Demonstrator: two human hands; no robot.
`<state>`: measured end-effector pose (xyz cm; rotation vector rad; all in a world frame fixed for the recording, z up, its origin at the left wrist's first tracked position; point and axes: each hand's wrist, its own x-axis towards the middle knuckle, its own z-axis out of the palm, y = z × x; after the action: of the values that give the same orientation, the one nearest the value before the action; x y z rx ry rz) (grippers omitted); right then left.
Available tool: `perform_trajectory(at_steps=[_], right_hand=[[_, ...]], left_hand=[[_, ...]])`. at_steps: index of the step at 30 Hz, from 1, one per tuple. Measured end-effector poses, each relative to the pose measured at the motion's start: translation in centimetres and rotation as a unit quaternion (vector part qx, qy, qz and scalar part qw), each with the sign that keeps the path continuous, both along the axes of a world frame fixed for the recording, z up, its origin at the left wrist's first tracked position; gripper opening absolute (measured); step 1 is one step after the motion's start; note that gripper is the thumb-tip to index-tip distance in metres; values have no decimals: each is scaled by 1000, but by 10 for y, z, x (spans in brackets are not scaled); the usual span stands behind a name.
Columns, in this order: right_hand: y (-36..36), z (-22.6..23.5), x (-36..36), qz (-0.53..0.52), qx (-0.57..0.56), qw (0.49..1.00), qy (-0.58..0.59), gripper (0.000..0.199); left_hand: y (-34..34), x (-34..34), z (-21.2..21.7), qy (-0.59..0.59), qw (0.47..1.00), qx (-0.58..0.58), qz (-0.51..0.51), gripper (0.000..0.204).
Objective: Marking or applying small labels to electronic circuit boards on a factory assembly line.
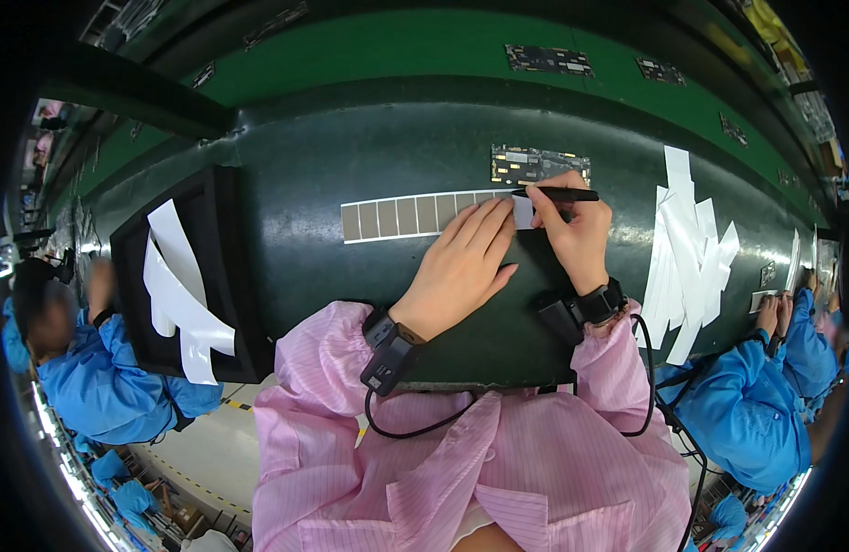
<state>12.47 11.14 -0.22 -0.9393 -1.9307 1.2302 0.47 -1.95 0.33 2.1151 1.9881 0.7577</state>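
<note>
A white strip of grey rectangular stickers (387, 217) lies across the table in front of me. My left hand (461, 262) rests on its right part with the fingers stretched out flat, hiding some of the stickers. At the strip's right end, my right hand (576, 230) grips a slim black pen-shaped tool (571, 194). Its thin tip points left, near a pale piece (523, 213) beside my left fingertips. Whether the tip touches that piece I cannot tell. Just beyond both hands lies a black circuit board (525, 164), partly covered by my right fingers.
At the left, a black tray (231, 276) holds curled white strips (180, 267). White paper strips (687, 248) are piled to the right. More circuit boards (548, 60) lie on the green surface (397, 69) at the back. People in blue sit at both sides.
</note>
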Motion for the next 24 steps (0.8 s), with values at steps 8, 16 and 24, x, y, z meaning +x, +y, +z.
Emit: perform_trajectory(at_steps=[8,16,24], right_hand=[[-3,2,-2,-8,32,999,-6,9],[-5,6,-5,-18,47,999,-3,7],[1,16,-5,-20,17,999,47,7]], left_hand=[[1,-2,-4,-4,1000,4,-4,55],[2,-4,-2,5,1000,2,-12,52],[2,-3,-1,9,1000,6,-9,50]])
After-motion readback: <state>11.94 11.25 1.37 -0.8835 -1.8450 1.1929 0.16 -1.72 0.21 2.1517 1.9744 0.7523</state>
